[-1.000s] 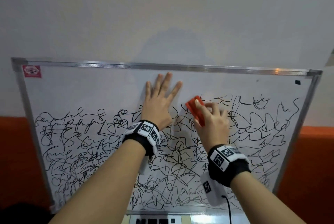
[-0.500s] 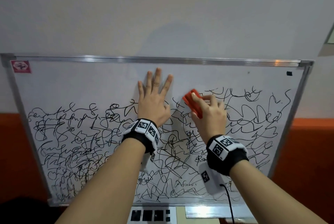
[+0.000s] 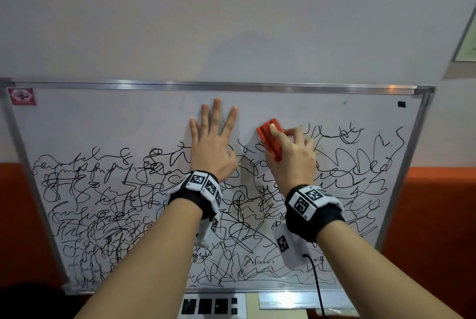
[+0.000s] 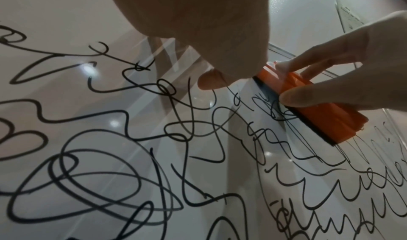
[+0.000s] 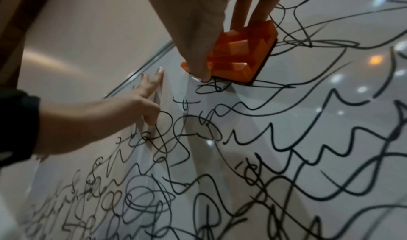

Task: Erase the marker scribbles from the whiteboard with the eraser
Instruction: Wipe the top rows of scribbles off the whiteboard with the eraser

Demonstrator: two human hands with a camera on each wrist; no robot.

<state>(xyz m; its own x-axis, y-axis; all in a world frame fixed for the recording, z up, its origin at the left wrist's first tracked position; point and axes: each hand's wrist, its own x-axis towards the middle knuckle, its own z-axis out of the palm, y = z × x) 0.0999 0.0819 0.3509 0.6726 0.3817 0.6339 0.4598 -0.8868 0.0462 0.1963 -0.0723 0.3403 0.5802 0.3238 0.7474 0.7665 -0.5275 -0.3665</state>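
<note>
A person's right hand (image 3: 291, 156) grips an orange eraser (image 3: 270, 138) against a wall-mounted whiteboard (image 3: 103, 123), thumb on one long side and fingers curled over the other, the dark felt face flat on the board at the upper edge of the black marker scribbles (image 3: 128, 203). The eraser sits tilted, its upper end reaching into the bare white band under the whiteboard's top rail, its lower end over the tangle of lines. Just beside it, toward the whiteboard's middle, the left hand (image 3: 212, 143) lies open and flat on the board, fingers spread and pointing up at the top rail, palm over the topmost scribbles; it is near the eraser but apart from it. Scribbles fill the board from the level of the hands down to the bottom rail and out to both side rails. A red sticker (image 3: 22, 96) marks the whiteboard's upper left corner, a small black mark (image 3: 401, 104) its upper right. Both wrists wear black bands (image 3: 313, 212) carrying white tags with square black patterns
</note>
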